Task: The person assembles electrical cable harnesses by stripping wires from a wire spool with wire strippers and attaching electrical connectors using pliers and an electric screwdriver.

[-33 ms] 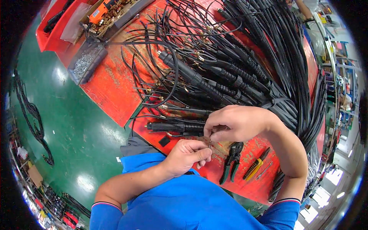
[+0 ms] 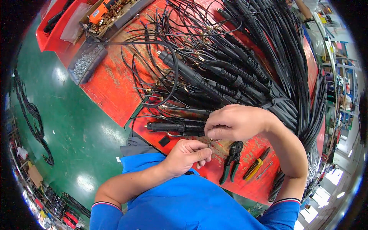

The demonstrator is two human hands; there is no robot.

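My left hand (image 2: 188,154) is closed in a pinch just in front of my body. A thin, small piece (image 2: 210,143) stands up from between its thumb and forefinger; its kind is too small to make out. Just above it, my right hand (image 2: 237,122) is bent down with its fingers drawn together, the fingertips close to that piece. Whatever those fingers hold, if anything, is hidden. Beside the hands lies a black ribbed cable assembly (image 2: 166,126) with a brass-coloured tip. Green-handled pliers (image 2: 232,161) rest on the red table (image 2: 111,94) to the right.
A yellow-and-black cutter-like tool (image 2: 253,168) and a thin metal tool (image 2: 264,170) lie right of the pliers. Black cables (image 2: 283,57) cover the table's far side. At far left stand a grey bin (image 2: 100,57) of silver parts, a box with brass fittings (image 2: 119,13) and a red bin (image 2: 46,40).
My right hand has lifted slightly away from my left, so more of the thin piece shows between them. The left hand stays where it was.
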